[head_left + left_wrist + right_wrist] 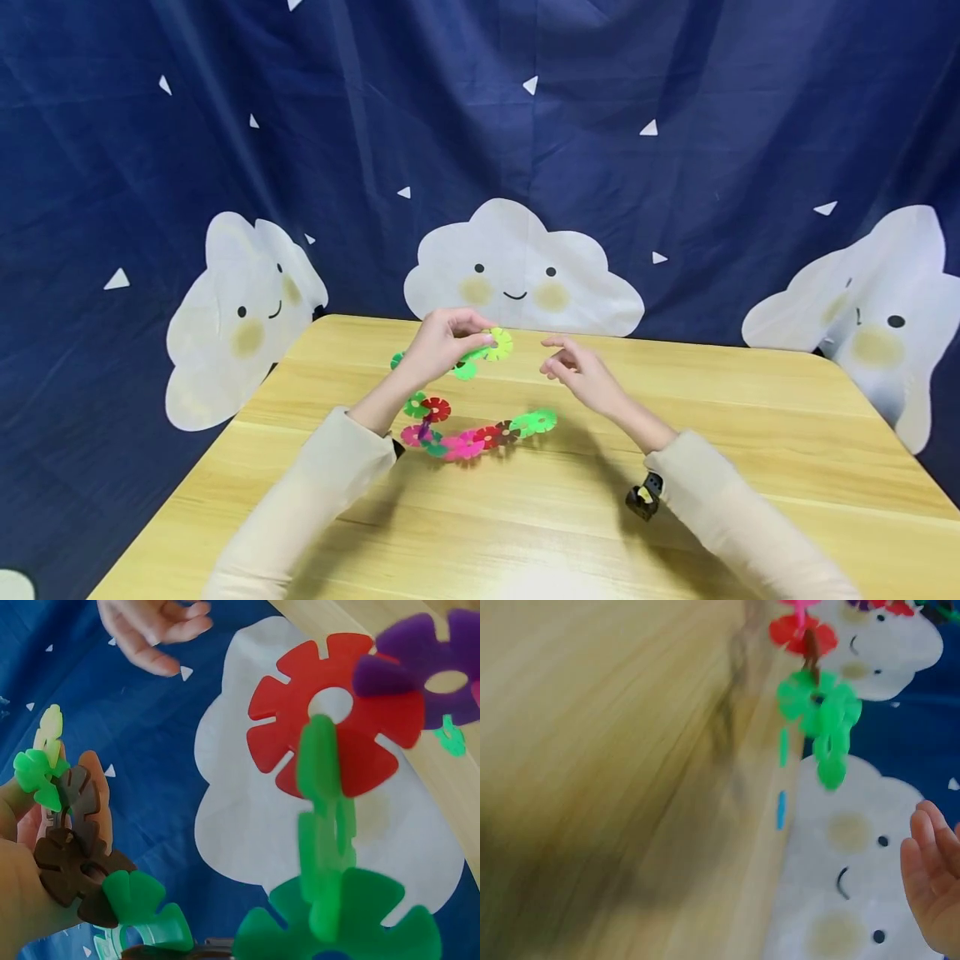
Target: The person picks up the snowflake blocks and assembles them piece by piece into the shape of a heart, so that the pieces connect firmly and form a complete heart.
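A long chain of interlocking flower-shaped plastic discs hangs from my left hand point(442, 340) above the table. Thumb and fingers pinch it near one end, where a yellow disc point(497, 344) sticks out past the fingertips beside a green one point(466, 369). Brown discs point(71, 866) run along that palm in the left wrist view. Lower down, the chain curves through a red disc point(436, 409), pink discs point(465, 445) and a far end of bright green discs point(543, 421). My right hand point(573, 372) is raised to the right of the yellow disc, apart from it, fingers loosely bent, holding nothing.
Below the hands lies a wooden table point(600, 517). Small green point(783, 748) and blue point(781, 810) pieces appear near its edge in the right wrist view. Behind it hangs a dark blue curtain point(465, 100) with white clouds. A black band point(645, 497) is at the right wrist.
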`<state>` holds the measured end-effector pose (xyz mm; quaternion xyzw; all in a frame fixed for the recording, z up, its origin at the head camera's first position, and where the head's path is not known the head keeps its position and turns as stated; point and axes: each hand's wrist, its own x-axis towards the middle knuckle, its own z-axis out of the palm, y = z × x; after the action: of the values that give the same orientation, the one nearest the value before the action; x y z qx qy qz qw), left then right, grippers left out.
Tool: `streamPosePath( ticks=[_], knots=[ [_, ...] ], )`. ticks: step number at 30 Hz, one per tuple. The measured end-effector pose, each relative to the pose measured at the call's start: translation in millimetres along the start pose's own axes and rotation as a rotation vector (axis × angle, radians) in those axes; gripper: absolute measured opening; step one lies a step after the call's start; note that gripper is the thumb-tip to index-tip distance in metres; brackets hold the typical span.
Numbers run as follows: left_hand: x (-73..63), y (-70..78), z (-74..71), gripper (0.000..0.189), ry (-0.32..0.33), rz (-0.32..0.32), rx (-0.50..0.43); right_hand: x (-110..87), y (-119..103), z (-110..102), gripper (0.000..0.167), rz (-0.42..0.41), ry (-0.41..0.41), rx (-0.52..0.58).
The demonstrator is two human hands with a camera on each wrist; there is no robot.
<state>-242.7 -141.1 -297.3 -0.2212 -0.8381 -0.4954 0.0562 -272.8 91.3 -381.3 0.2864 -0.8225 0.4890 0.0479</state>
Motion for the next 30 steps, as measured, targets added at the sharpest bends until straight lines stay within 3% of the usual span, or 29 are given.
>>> streamPosePath(
  ticks=[7, 14, 22, 30],
  knots=[
    [-5.8, -5.1, -12.7, 0.013, -0.027, -0.009, 0.024, 18.6, 24.0, 27.2, 0.030, 0.020, -0.168, -0.021],
    [-11.4, -5.7, -20.9, 0.011, -0.069, -0.017, 0.036, 38.3, 27.7, 58.7, 0.040, 0.007, -0.351, -0.044],
    [-18.4, -3.6, -25.4, 0.014, -0.113, -0.058, 0.028, 53.9, 33.6, 86.4, 0.060, 0.021, -0.464, -0.082],
    [-21.5, -5.0, -29.6, 0.015, -0.113, -0.052, 0.034, 68.0, 33.9, 100.8, 0.069, 0.032, -0.565, -0.072]
  ],
)
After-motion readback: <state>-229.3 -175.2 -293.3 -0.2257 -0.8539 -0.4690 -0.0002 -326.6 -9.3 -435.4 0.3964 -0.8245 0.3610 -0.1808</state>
